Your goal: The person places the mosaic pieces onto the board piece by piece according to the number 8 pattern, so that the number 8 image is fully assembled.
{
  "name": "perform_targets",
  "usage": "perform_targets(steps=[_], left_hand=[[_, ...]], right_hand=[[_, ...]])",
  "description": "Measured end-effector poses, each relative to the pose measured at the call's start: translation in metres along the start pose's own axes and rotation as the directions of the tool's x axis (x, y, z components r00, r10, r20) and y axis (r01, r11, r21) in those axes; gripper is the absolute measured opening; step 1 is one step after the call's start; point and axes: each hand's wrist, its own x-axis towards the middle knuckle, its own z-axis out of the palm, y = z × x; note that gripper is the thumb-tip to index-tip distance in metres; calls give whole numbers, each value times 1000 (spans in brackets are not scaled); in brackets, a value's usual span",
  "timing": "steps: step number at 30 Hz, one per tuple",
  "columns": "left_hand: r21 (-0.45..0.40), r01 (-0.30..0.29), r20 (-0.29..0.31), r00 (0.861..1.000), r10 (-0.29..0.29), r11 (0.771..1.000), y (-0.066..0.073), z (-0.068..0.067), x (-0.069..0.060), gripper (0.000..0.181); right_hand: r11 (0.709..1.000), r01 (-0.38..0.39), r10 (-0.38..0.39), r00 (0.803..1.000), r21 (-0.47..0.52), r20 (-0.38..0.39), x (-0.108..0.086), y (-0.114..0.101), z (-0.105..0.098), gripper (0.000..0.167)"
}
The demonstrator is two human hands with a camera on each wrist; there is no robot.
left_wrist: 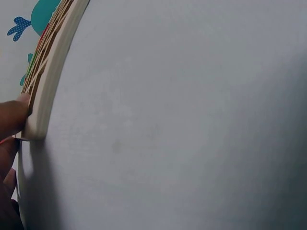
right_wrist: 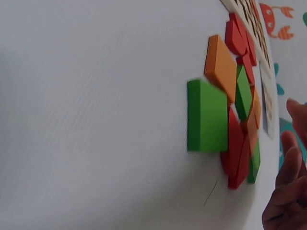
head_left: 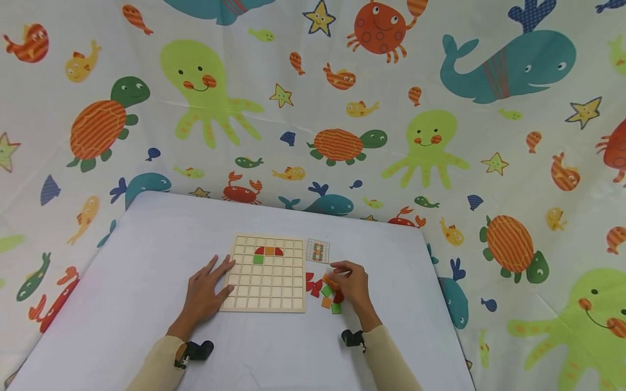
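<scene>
A wooden grid board [head_left: 266, 285] lies on the table. Near its top, two red quarter-round pieces flank an orange square [head_left: 269, 251], and a green square [head_left: 258, 259] sits below the left red one. My left hand [head_left: 202, 290] rests at the board's left edge, fingers spread, its thumb [left_wrist: 13, 117] touching the rim. Right of the board is a pile of loose red, orange and green pieces, including a green block [right_wrist: 211, 117] and an orange block [right_wrist: 221, 67]. Over this pile hovers my right hand [head_left: 353, 282], thumb and fingers apart, with no piece visible between them.
A small printed pattern card [head_left: 318, 251] lies at the board's upper right, just beyond the pile. White cloth covers the table [head_left: 264, 347]. Behind it hangs a curtain [head_left: 303, 70] with sea animals. Each wrist wears a black camera.
</scene>
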Motion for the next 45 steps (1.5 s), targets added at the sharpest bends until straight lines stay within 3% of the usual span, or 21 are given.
perform_targets(steps=[8, 12, 19, 26, 34, 45], left_hand=[[-11, 2, -2, 1000, -2, 1000, 2, -2, 0, 66], [-13, 10, 7, 1000, -10, 1000, 2, -2, 0, 66], [-11, 4, -3, 1000, -4, 1000, 2, -1, 0, 67], [-8, 15, 19, 1000, -15, 1000, 3, -1, 0, 67], [2, 10, 10, 1000, -10, 1000, 2, -2, 1, 67], [0, 10, 9, 1000, -10, 1000, -1, 0, 1, 68]], right_hand=[[990, -31, 16, 994, -137, -109, 1, 17, -10, 19], [977, -53, 32, 994, -207, -103, 6, 22, -11, 15], [970, 3, -26, 996, -242, -91, 15, 21, -12, 9], [951, -73, 51, 995, -301, -81, 12, 18, -13, 18], [922, -18, 1, 999, -388, -44, 9, 15, -15, 27], [894, 75, -109, 993, -443, -52, 8, 8, -9, 22]])
